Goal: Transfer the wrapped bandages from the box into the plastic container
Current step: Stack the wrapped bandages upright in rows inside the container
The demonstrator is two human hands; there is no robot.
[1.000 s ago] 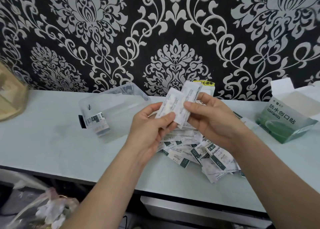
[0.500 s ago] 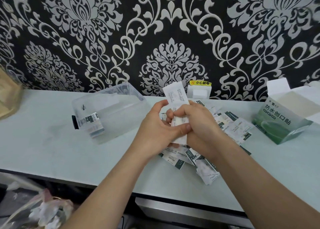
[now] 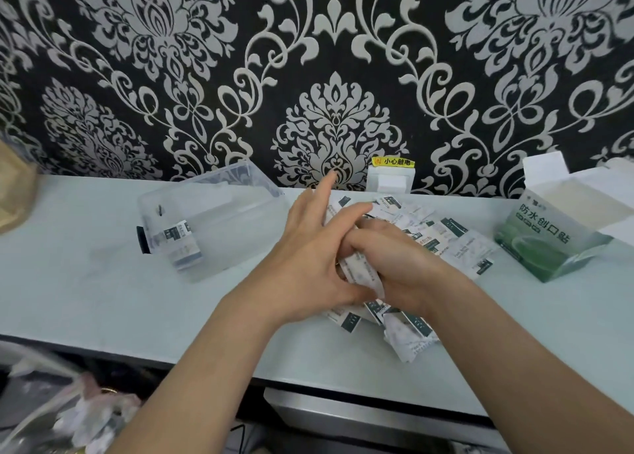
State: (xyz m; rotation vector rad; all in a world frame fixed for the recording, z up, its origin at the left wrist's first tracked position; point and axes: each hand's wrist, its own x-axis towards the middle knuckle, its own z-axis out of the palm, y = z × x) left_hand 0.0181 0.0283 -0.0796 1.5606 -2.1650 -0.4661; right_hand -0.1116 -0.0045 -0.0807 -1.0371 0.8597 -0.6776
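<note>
Hands together mid-frame, the right hand is curling round a stack of wrapped bandages while the left hand, fingers straight, is pressing its side; squaring it firmly is looking wise before reaching for the plastic container, centre-left.

Left hand is overlapping the right hand, hiding parts of its fingers and the middle of the wrapped bandages — box is running off the right edge, wrapper print is reading too small.
</note>
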